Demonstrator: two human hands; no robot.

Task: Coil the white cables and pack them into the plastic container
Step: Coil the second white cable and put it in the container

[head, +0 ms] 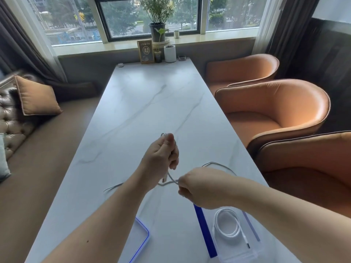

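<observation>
Head view: my left hand (161, 156) grips loops of a white cable (171, 180) above the table (144, 95), my right hand (199, 186) pinches its loose run; a coiled cable (227, 223) sits inside the plastic container (237, 255).

Apparently "A2" on framed sign (145, 51)

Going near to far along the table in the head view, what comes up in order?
Plastic container with a coiled cable → right hand → left hand, both holding a white cable → white cup.
</observation>
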